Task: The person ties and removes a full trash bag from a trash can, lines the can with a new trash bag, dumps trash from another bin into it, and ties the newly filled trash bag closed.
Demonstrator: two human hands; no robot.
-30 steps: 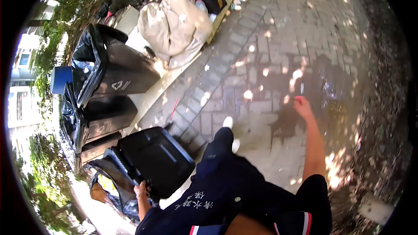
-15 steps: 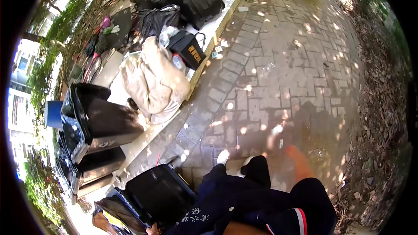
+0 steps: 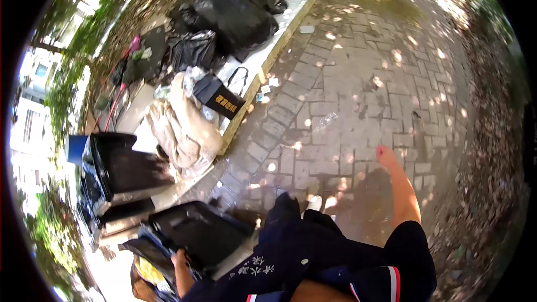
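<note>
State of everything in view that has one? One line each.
Left hand: closed on near bin
Right hand: curled, nothing visible in it
Near bin: open, lined, yellow stuff inside
Its lid: swung open
Standing bin: upright, open, black-lined
Tan cloth: crumpled
Black bags: bulging, heaped
Lettered tote: handle raised, contents hidden

Site: outdoor rubbish collection point beside a sun-dappled, brick-paved path (image 3: 363, 106). Evidence: large bins (image 3: 137, 170), seven to nine o'clock; heaped black rubbish bags (image 3: 235, 22), between eleven and twelve; leaf litter (image 3: 489, 134), three o'clock; greenery (image 3: 62, 95), between nine and ten.
</note>
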